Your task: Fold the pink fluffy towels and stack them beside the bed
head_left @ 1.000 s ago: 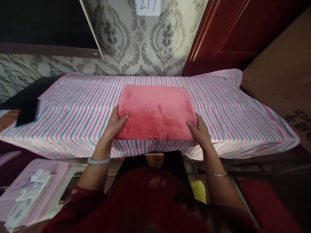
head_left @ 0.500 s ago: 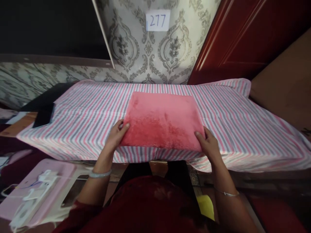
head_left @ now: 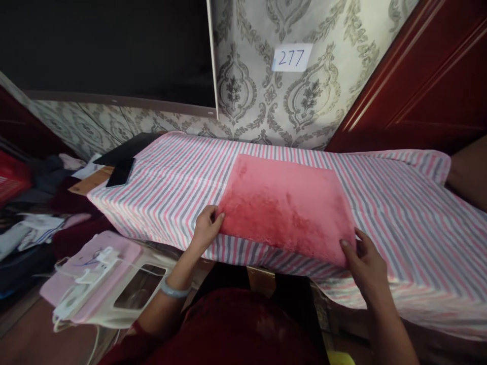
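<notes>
A rectangular pink plush cloth (head_left: 281, 203) lies flat on a striped tablecloth (head_left: 171, 177), its pile darker red along the near left part. My left hand (head_left: 207, 225) pinches the cloth's near left corner between thumb and fingers. At the near right corner, my right hand (head_left: 367, 258) has its thumb on top and its fingers at the side edge, partly hidden. The cloth's near edge runs along the front edge of the table.
A black phone (head_left: 120, 172) lies at the table's left end. Below it, a white power strip (head_left: 89, 281) with cables rests on a pink stool-like surface. A television (head_left: 114, 56) hangs on the patterned wall. A dark red door (head_left: 418, 86) stands at the right.
My view has turned to the left, so everything sits further right in the picture. Both hands stay at the cloth's sides; the left is now nearer its front corner.
</notes>
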